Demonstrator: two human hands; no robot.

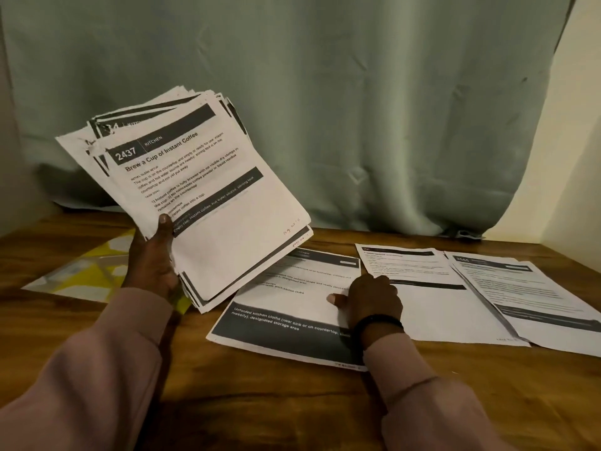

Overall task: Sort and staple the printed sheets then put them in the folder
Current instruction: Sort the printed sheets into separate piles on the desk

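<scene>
A green curtain (325, 92) hangs behind the wooden desk (260, 402). At 10 o'clock the left hand (153, 262) grips a fanned stack of printed sheets (201, 190); the right hand (370, 297) rests on a sheet (286, 307), fingers seemingly flat. A yellow folder (84, 271) lies at 9 o'clock.

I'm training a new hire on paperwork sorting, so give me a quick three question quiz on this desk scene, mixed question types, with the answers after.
1. True or false: the left hand grips the fanned stack of sheets raised above the wooden table.
2. Multiple choice: the right hand rests on A) the yellow folder, B) the kitchen cloths sheet, C) the curtain.
3. Fill in: the top sheet of the held stack is numbered ____.

Key:
1. True
2. B
3. 2437
</scene>
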